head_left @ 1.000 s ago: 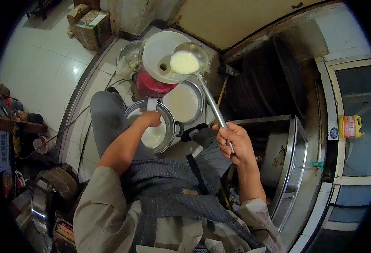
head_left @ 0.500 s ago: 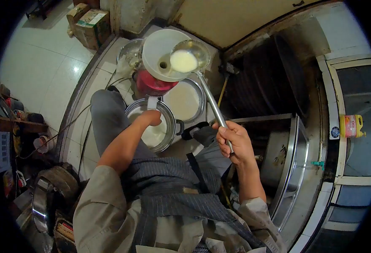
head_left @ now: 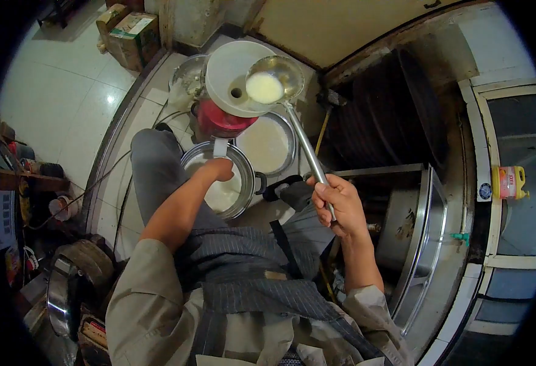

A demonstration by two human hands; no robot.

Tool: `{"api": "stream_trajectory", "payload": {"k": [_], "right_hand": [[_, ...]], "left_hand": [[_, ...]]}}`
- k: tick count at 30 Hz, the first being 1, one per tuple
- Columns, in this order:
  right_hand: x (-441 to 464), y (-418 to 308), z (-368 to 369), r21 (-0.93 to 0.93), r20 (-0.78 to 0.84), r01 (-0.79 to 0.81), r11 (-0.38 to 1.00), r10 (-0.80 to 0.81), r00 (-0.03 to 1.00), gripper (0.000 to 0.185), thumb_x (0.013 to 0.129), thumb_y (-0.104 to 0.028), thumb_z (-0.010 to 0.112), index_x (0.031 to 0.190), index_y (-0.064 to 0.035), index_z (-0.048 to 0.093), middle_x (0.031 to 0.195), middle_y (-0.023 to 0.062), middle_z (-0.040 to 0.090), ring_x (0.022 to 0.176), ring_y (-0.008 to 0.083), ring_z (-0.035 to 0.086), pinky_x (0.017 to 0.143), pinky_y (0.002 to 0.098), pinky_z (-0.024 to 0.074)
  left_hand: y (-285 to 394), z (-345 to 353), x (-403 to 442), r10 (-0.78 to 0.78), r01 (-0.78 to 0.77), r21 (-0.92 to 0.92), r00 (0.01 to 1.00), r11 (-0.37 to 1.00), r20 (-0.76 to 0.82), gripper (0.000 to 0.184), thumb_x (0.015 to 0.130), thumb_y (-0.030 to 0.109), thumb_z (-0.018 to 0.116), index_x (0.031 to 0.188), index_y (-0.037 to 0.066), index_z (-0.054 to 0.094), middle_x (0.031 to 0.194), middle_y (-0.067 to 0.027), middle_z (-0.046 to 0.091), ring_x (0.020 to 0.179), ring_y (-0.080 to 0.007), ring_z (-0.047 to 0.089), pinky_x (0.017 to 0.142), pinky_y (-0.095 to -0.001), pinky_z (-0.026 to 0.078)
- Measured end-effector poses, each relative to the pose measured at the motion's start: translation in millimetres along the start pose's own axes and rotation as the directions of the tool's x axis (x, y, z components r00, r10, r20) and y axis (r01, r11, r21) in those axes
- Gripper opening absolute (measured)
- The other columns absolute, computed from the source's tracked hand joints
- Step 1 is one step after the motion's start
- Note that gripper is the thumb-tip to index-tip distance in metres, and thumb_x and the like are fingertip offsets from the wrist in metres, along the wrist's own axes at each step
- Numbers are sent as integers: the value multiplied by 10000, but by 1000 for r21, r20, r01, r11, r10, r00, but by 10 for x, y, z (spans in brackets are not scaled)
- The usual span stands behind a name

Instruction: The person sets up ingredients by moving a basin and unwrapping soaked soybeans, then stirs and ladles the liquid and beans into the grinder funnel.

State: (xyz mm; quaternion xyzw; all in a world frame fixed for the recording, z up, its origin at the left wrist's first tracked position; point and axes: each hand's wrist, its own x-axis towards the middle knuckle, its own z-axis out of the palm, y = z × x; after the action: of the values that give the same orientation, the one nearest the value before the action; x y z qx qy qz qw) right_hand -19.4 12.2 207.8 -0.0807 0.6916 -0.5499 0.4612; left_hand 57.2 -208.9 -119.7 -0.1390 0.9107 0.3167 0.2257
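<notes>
My right hand [head_left: 340, 204] is closed around the long metal handle of a ladle [head_left: 304, 140]. The ladle's bowl holds creamy white liquid [head_left: 264, 88] and is over the right side of a wide white funnel-shaped hopper [head_left: 224, 61] with a dark round hole. Beneath the hopper is a red machine body [head_left: 216, 119] with a pale spout [head_left: 220, 147]. Just below the spout, my left hand [head_left: 220, 171] is above a metal pot [head_left: 246, 198] of white liquid; its fingers are hidden. A second metal basin [head_left: 292, 146] of white liquid stands to the right of the machine.
A clear bag [head_left: 189, 76] lies left of the hopper. Dark stacked round forms [head_left: 384, 116] and a metal-framed unit [head_left: 426, 226] stand at right. A yellow jug [head_left: 508, 182] is farther right. A cable [head_left: 106, 183] crosses the floor at left, and cardboard boxes [head_left: 135, 39] stand beyond.
The ladle bowl has shifted very slightly, staying over the hopper with liquid in it. Both hands keep nearly the same place.
</notes>
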Motion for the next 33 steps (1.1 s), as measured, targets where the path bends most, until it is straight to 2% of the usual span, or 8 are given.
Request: {"api": "stream_trajectory", "payload": {"k": [2,11,13,16,18,22,24,33], "right_hand": [[-3,0,16,-43,-26,2,999,-3,1000,213,911,-126,566,1039,44,556,612,32,515,368,55,412,341,186,340],[13,36,-13,-56,-39,2,998,-4,999,190,897,-108,576,1025,33,567,639,37,526,393,74,428,348,210,300],[18,42,-11,-71,-43,9,997,-12,999,204,899,-112,576,1036,38,566,631,36,526,381,67,423,350,197,323],[22,44,5,-89,-51,21,996,-26,998,219,898,-115,579,1047,45,565,625,37,526,371,61,418,353,184,345],[27,52,7,-89,-55,25,996,-30,998,221,896,-114,581,1048,46,566,627,37,527,373,62,419,356,184,345],[44,77,2,-109,-67,41,993,-48,997,229,888,-118,590,1047,45,567,630,40,526,379,66,420,359,187,336],[51,88,-1,-101,-69,45,994,-52,996,231,885,-119,594,1045,45,568,631,40,525,380,66,418,360,188,332],[84,147,-31,-140,-60,69,988,-78,995,227,880,-121,604,1033,43,572,636,43,528,406,73,432,372,189,334]], "left_hand": [[6,-7,-9,6,-6,2,1000,1000,0,352,842,289,539,1007,7,670,1047,-232,651,977,-379,636,867,-451,495],[-43,58,10,49,-49,-2,998,999,-45,348,837,286,540,979,-3,674,1027,-226,656,963,-380,637,862,-458,494],[-57,90,36,51,-51,-3,997,999,-50,350,836,286,539,974,-5,674,1025,-223,657,961,-380,637,862,-457,494],[-52,72,44,58,-57,18,997,998,-42,351,835,284,535,971,-8,673,1029,-219,658,961,-382,636,861,-456,494],[-24,38,43,-10,10,10,999,1000,41,366,822,266,553,1071,18,655,1135,-211,629,1059,-347,608,916,-436,474],[-16,42,33,-20,19,13,998,1000,56,365,823,264,550,1070,17,656,1136,-213,628,1056,-351,608,913,-437,474],[-34,71,21,34,-33,27,999,999,-32,359,836,291,538,972,-11,674,1017,-221,662,942,-389,640,847,-463,496],[-74,123,69,37,-36,14,999,999,-15,359,842,307,552,1019,17,668,1044,-216,656,972,-383,631,851,-468,493]]}}
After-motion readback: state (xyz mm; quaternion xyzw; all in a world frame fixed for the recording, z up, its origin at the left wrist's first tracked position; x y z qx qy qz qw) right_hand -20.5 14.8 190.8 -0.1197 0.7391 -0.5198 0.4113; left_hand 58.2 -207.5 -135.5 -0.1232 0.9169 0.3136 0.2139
